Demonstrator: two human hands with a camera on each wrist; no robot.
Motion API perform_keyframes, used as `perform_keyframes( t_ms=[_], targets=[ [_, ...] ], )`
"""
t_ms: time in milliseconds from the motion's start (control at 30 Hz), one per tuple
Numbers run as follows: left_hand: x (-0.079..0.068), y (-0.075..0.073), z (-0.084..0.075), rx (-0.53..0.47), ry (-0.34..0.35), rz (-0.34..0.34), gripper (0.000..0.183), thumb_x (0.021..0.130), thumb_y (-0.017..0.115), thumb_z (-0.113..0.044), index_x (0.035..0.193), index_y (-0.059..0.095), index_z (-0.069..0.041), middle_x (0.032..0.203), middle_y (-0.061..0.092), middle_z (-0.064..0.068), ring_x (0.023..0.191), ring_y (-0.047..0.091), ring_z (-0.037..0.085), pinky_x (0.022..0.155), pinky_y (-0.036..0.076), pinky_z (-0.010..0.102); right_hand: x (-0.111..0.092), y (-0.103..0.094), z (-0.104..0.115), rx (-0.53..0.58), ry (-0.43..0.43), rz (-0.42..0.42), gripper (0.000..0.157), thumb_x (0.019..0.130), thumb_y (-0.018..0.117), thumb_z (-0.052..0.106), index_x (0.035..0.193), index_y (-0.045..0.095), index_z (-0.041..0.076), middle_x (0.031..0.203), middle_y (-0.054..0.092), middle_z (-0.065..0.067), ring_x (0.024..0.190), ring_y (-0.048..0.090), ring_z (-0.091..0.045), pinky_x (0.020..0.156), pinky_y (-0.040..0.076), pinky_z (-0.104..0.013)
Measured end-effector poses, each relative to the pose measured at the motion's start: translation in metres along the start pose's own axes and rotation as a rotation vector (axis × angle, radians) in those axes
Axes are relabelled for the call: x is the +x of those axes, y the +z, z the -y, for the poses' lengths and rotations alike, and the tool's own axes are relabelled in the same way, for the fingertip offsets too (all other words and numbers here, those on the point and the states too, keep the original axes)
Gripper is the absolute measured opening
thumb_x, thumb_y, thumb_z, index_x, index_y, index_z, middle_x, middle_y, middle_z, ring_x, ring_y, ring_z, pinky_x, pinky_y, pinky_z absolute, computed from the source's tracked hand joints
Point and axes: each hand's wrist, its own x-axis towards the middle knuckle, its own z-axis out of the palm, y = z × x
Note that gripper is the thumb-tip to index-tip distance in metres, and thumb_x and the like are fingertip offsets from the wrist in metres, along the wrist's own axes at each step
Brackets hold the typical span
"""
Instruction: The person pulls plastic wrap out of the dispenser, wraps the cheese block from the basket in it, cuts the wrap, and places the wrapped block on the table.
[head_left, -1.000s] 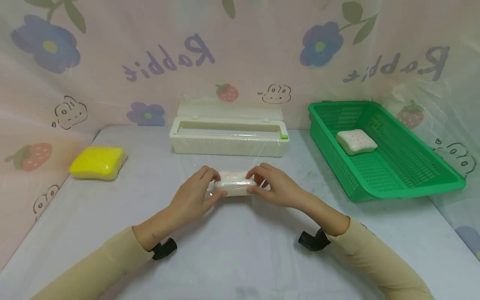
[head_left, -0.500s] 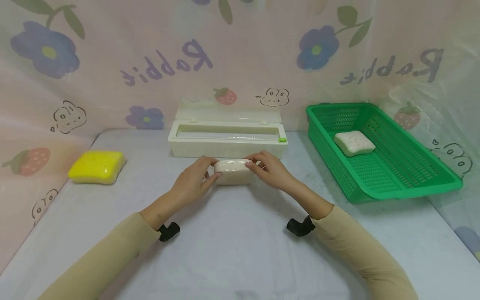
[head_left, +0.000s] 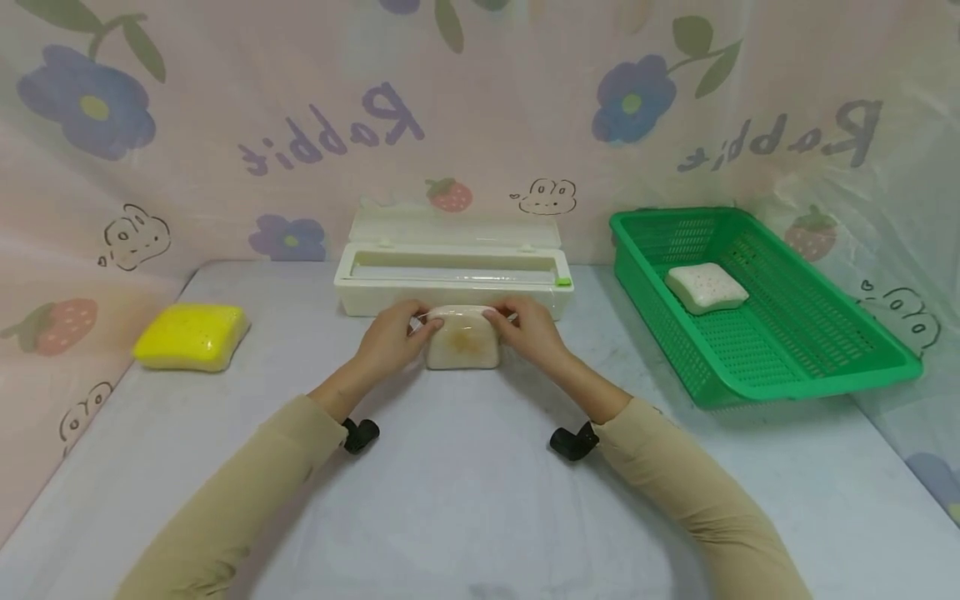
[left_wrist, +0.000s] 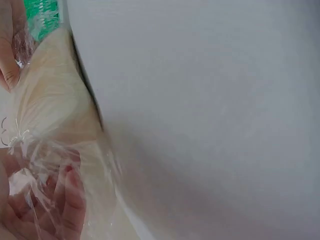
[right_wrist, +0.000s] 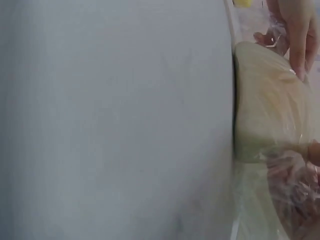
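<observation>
A yellow pillow-shaped block (head_left: 191, 337) lies at left, clear of the work. The left hand (head_left: 392, 337) and right hand (head_left: 534, 335) pinch opposite upper corners of a cream block in clear film (head_left: 462, 343), tilted up before an open white plastic box (head_left: 450, 293), apparently to steady it and keep the film gathered; a green plastic basket (head_left: 780, 329) at right holds a speckled white block (head_left: 707, 287).

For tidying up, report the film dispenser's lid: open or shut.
Open: the lid stands raised along the back of the film dispenser.
</observation>
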Motion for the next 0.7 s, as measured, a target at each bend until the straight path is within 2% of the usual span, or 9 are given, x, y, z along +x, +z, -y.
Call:
perform_keyframes(
  t_ms=[167, 333, 433, 533, 600, 700],
  targets=[
    [0.005, 0.001, 0.001, -0.062, -0.052, -0.003, 0.038, 0.097, 0.057, -0.033, 0.119, 0.06, -0.004, 0.112, 0.065, 0.014, 0.089, 0.058, 0.025, 0.074, 0.049, 0.036, 0.002, 0.002, 0.002, -0.015, 0.057, -0.042, 0.033, 0.096, 0.058, 0.032, 0.105, 0.064, 0.001, 0.097, 0.069, -0.014, 0.075, 0.063, -0.021, 0.061, 0.052, -0.027],
    [0.007, -0.005, 0.004, -0.169, -0.139, -0.004, 0.048, 0.093, 0.06, -0.041, 0.12, 0.058, -0.001, 0.107, 0.065, 0.016, 0.093, 0.061, 0.026, 0.076, 0.049, 0.034, 0.005, -0.001, -0.004, 0.092, 0.12, -0.029, 0.038, 0.096, 0.057, 0.036, 0.11, 0.064, 0.001, 0.101, 0.068, -0.014, 0.083, 0.064, -0.022, 0.063, 0.052, -0.024],
    [0.004, -0.012, 0.012, -0.25, -0.211, 0.018, 0.049, 0.088, 0.064, -0.048, 0.108, 0.058, -0.003, 0.099, 0.069, 0.013, 0.083, 0.066, 0.02, 0.07, 0.05, 0.028, 0.004, -0.007, -0.011, 0.213, 0.17, 0.054, 0.042, 0.096, 0.056, 0.038, 0.117, 0.061, 0.002, 0.106, 0.067, -0.014, 0.086, 0.064, -0.019, 0.066, 0.052, -0.023],
    [0.0, -0.021, 0.026, -0.334, -0.245, 0.105, 0.045, 0.086, 0.067, -0.048, 0.095, 0.056, -0.005, 0.089, 0.073, 0.009, 0.073, 0.068, 0.015, 0.067, 0.052, 0.026, 0.0, -0.017, -0.02, 0.36, 0.238, 0.183, 0.043, 0.095, 0.06, 0.032, 0.125, 0.056, 0.002, 0.111, 0.067, -0.014, 0.087, 0.065, -0.014, 0.072, 0.054, -0.025],
    [-0.003, -0.028, 0.037, -0.399, -0.226, 0.186, 0.041, 0.088, 0.068, -0.041, 0.096, 0.057, -0.003, 0.09, 0.074, 0.01, 0.077, 0.068, 0.013, 0.073, 0.056, 0.028, -0.004, -0.023, -0.028, 0.451, 0.28, 0.274, 0.044, 0.093, 0.064, 0.024, 0.128, 0.054, -0.001, 0.111, 0.068, -0.013, 0.088, 0.067, -0.011, 0.077, 0.054, -0.026],
    [-0.008, -0.038, 0.05, -0.477, -0.19, 0.283, 0.034, 0.091, 0.067, -0.029, 0.103, 0.055, 0.001, 0.099, 0.073, 0.013, 0.088, 0.069, 0.014, 0.084, 0.055, 0.033, -0.008, -0.032, -0.038, 0.523, 0.328, 0.367, 0.045, 0.089, 0.066, 0.013, 0.129, 0.053, -0.002, 0.102, 0.073, -0.007, 0.087, 0.069, -0.009, 0.081, 0.053, -0.025]
  ],
)
